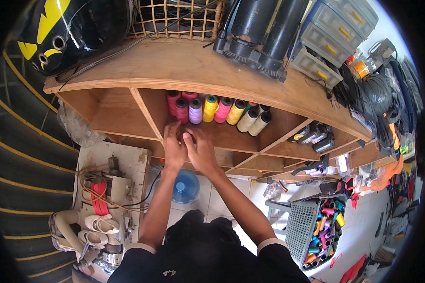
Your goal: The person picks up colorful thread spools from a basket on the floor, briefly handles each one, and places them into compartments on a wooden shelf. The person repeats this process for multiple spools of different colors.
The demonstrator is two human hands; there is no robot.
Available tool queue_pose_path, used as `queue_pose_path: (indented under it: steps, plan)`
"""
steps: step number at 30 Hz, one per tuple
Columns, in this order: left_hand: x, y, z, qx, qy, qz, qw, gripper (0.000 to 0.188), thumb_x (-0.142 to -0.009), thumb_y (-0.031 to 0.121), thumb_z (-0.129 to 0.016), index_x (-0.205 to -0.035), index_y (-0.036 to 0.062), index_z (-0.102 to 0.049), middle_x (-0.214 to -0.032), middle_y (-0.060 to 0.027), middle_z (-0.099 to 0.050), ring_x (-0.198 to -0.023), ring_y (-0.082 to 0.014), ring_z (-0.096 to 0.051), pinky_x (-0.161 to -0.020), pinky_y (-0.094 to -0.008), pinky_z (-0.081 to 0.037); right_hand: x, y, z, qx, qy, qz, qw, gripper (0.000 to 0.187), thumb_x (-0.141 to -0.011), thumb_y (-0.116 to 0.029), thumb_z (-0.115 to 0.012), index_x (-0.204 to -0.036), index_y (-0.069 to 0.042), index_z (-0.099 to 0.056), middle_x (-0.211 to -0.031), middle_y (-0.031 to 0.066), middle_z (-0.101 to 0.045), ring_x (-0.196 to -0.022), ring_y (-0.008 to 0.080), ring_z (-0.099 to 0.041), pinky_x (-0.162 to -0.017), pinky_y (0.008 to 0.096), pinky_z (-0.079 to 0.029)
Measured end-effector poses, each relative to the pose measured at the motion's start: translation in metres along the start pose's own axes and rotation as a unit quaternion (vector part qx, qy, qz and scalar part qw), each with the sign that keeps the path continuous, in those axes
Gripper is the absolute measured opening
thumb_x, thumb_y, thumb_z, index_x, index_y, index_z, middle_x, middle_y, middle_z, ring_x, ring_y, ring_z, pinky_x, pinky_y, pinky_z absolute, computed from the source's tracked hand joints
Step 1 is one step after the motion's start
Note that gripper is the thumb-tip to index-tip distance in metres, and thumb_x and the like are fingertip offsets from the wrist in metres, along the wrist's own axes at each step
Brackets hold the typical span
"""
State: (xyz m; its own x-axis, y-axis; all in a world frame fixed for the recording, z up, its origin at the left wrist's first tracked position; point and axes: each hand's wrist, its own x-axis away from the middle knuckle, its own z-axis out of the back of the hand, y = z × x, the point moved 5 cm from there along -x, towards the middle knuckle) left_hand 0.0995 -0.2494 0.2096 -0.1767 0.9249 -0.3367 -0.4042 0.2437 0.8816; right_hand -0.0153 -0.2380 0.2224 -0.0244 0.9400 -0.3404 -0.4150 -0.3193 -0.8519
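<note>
Just below a row of thread spools in an open shelf compartment, my two hands are close together. My left hand [174, 148] points its fingers up toward a dark red spool [182, 112] at the row's left end; whether the fingertips touch it is unclear. My right hand [200, 150] is beside it, fingers loosely apart and thumb toward the left hand, below a lilac spool [195, 112]. No object shows in either hand. Further right stand a yellow spool [210, 109], a pink spool [223, 110], a pale yellow spool [236, 112] and a cream spool [259, 124].
The wooden shelf [174, 61] bears a black-and-yellow helmet [87, 35], a rattan basket [174, 21] and plastic drawers [333, 33]. A sewing machine [71, 231] is at lower left. A grey crate [302, 231] of colourful spools stands right; a blue water jug [185, 186] is below my hands.
</note>
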Motion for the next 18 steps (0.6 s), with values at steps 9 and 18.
queue_pose_path:
  steps: [9, 18]
  plan:
    - [-0.002, 0.006, -0.003, -0.031, 0.010, -0.019, 0.999, 0.044, -0.079, -0.010, -0.056, -0.122, -0.0052, -0.056, -0.112, -0.0208, -0.055, -0.097, -0.0334, -0.060, -0.082, -0.0384, -0.052, -0.010, 0.002, 0.012, 0.057, 0.024, 0.035, 0.998, 0.043, -0.094, -0.030, -0.054, -0.113, 0.008, -0.060, -0.112, 0.0276, -0.060, -0.106, 0.0424, -0.056, -0.094, 0.0473, -0.043]
    - [0.005, 0.009, -0.003, -0.012, 0.024, -0.007, 1.000, 0.039, -0.080, -0.010, -0.056, -0.119, -0.0062, -0.057, -0.110, -0.0206, -0.057, -0.099, -0.0324, -0.061, -0.081, -0.0375, -0.053, -0.004, 0.010, 0.011, 0.079, 0.014, 0.048, 0.996, 0.040, -0.091, -0.024, -0.059, -0.119, 0.004, -0.058, -0.117, 0.0249, -0.059, -0.110, 0.0407, -0.055, -0.097, 0.0453, -0.042]
